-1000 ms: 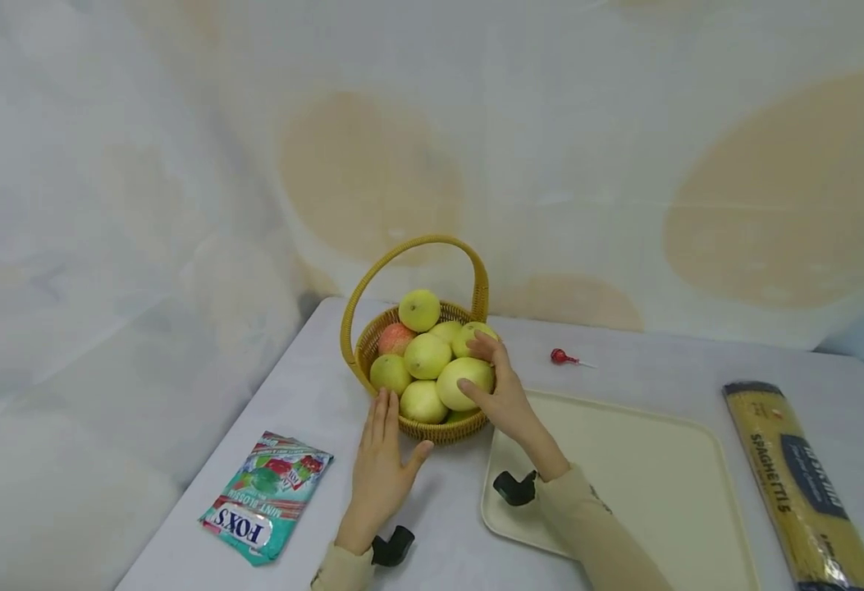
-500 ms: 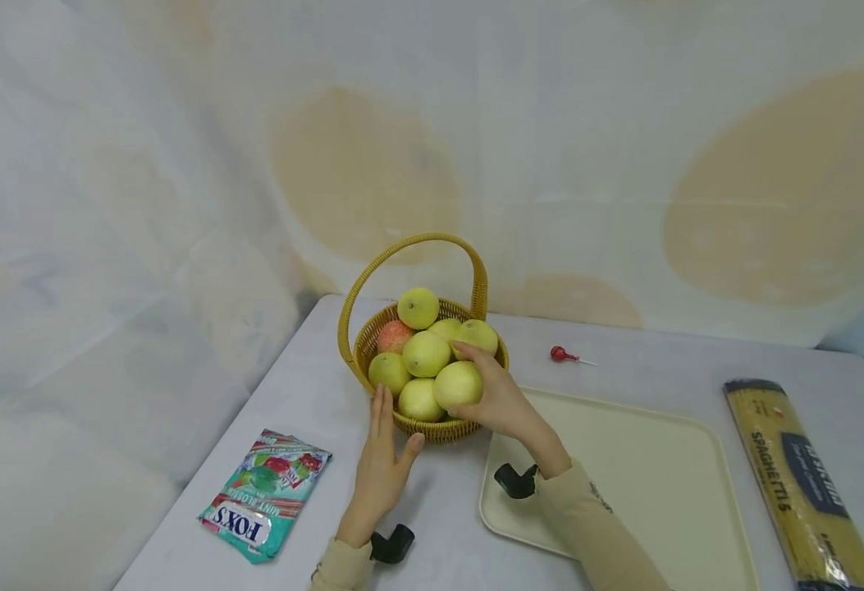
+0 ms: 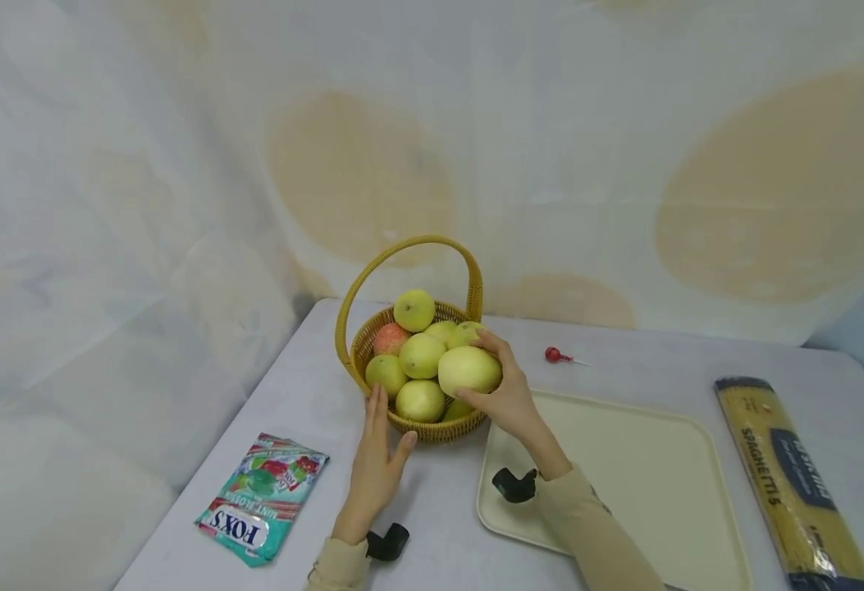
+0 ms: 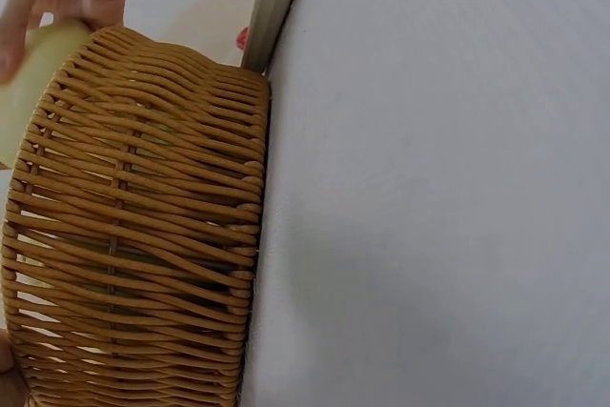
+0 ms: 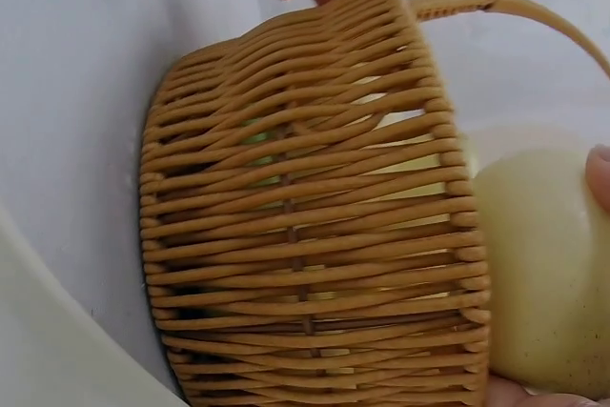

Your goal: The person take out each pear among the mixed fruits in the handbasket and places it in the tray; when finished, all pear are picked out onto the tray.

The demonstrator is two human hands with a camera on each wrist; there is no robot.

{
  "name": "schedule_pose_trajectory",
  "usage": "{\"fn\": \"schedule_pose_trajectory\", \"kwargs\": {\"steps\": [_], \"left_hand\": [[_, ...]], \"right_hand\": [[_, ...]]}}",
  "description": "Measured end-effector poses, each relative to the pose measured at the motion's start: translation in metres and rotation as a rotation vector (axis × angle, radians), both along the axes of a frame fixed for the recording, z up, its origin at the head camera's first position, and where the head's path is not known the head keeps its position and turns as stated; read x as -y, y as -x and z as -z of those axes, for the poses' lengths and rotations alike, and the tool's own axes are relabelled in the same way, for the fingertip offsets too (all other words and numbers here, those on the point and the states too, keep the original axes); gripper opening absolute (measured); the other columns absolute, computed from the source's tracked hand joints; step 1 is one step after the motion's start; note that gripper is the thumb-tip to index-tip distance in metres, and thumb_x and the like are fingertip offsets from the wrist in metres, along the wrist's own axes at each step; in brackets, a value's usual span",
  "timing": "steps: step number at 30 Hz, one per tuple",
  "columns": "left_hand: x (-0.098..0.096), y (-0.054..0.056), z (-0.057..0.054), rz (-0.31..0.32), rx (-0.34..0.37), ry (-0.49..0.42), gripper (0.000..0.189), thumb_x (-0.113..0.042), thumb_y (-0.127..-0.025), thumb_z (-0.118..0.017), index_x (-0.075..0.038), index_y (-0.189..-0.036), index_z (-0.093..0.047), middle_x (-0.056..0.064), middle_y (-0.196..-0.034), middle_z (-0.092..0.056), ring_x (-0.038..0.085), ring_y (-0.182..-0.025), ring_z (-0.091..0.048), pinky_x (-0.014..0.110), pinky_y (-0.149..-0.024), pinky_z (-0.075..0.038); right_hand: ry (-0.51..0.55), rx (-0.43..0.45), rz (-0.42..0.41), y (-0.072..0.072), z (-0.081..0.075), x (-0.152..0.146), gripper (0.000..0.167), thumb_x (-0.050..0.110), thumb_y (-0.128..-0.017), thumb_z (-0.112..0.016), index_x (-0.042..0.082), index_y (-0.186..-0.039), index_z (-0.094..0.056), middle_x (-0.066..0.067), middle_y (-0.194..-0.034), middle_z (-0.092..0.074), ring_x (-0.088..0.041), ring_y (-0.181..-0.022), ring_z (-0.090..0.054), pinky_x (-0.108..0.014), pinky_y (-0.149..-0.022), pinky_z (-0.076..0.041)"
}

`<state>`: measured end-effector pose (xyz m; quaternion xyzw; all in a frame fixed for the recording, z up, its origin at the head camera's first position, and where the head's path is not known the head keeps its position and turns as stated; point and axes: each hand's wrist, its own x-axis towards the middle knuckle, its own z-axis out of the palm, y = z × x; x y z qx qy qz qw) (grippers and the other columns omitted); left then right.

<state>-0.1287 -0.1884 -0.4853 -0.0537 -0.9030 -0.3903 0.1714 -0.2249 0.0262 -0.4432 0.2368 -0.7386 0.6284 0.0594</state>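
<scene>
The wicker basket with an arched handle stands at the middle of the table, filled with several yellow-green fruits and a red apple-like one. Fingers and thumb of my right hand grip a large, smooth, pale yellow-green fruit over the basket's right front rim. In the right wrist view this fruit shows just past the woven wall. My left hand lies with straight fingers at the basket's left front side, thumb spread apart. The left wrist view shows the wall up close.
A cream tray lies on the right, under my right forearm. Beyond it are a red lollipop and, farther right, a spaghetti pack. A teal candy bag lies at the left. Patterned cloth hangs behind the table.
My right hand has closed round the large fruit and raised it slightly from its place, uncovering more fruit beneath. The left hand has stayed by the basket.
</scene>
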Motion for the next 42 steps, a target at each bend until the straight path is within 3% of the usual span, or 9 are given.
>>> {"fn": "schedule_pose_trajectory", "kwargs": {"steps": [5,12,17,26,35,42], "left_hand": [[0.001,-0.001,0.0,-0.009,0.017,0.008,0.079,-0.038,-0.098,-0.054,-0.009,-0.157,-0.008,0.013,-0.164,-0.006,0.043,-0.148,-0.009,0.063,-0.113,-0.025],[0.001,-0.001,0.0,-0.001,0.023,-0.008,0.079,-0.033,-0.099,-0.055,-0.007,-0.157,-0.008,0.014,-0.164,-0.005,0.043,-0.148,-0.009,0.063,-0.113,-0.024],[0.002,-0.002,0.002,-0.012,0.029,-0.015,0.078,-0.032,-0.099,-0.054,-0.008,-0.157,-0.007,0.013,-0.164,-0.003,0.041,-0.149,-0.009,0.063,-0.114,-0.023],[0.001,-0.001,0.002,0.006,0.046,-0.011,0.079,-0.031,-0.099,-0.055,-0.008,-0.157,-0.006,0.015,-0.164,-0.002,0.043,-0.148,-0.011,0.063,-0.113,-0.023],[0.0,-0.001,0.0,0.003,0.06,-0.03,0.079,-0.03,-0.099,-0.055,-0.008,-0.157,-0.006,0.013,-0.164,-0.001,0.04,-0.149,-0.009,0.061,-0.115,-0.022],[0.001,0.0,0.002,-0.001,0.048,-0.013,0.079,-0.031,-0.099,-0.055,-0.009,-0.157,-0.007,0.015,-0.164,-0.003,0.043,-0.148,-0.01,0.064,-0.113,-0.023]], "right_hand": [[0.07,0.018,0.013,-0.006,-0.001,-0.007,0.09,0.002,-0.075,-0.081,0.018,-0.149,-0.033,-0.01,-0.142,-0.048,-0.025,-0.132,-0.042,-0.045,-0.108,-0.036],[0.161,0.056,0.057,-0.013,-0.004,-0.024,0.094,-0.006,-0.074,-0.078,0.017,-0.15,-0.028,-0.015,-0.143,-0.045,-0.023,-0.13,-0.042,-0.015,-0.095,-0.041],[0.165,0.068,0.1,-0.013,-0.002,-0.036,0.1,-0.006,-0.075,-0.077,0.02,-0.153,-0.019,-0.014,-0.146,-0.041,-0.026,-0.124,-0.043,-0.02,-0.086,-0.047],[0.109,0.123,0.244,-0.018,-0.002,-0.062,0.109,0.002,-0.076,-0.08,0.025,-0.155,-0.008,-0.01,-0.15,-0.033,-0.023,-0.112,-0.04,-0.027,-0.086,-0.045],[0.091,0.212,0.242,-0.013,0.008,-0.076,0.113,0.004,-0.077,-0.08,0.027,-0.155,-0.002,-0.015,-0.149,-0.033,-0.028,-0.122,-0.041,-0.046,-0.098,-0.044],[0.057,0.237,0.242,-0.01,0.021,-0.08,0.112,0.005,-0.077,-0.08,0.027,-0.156,-0.003,-0.018,-0.149,-0.031,-0.031,-0.125,-0.041,-0.049,-0.099,-0.044]]}}
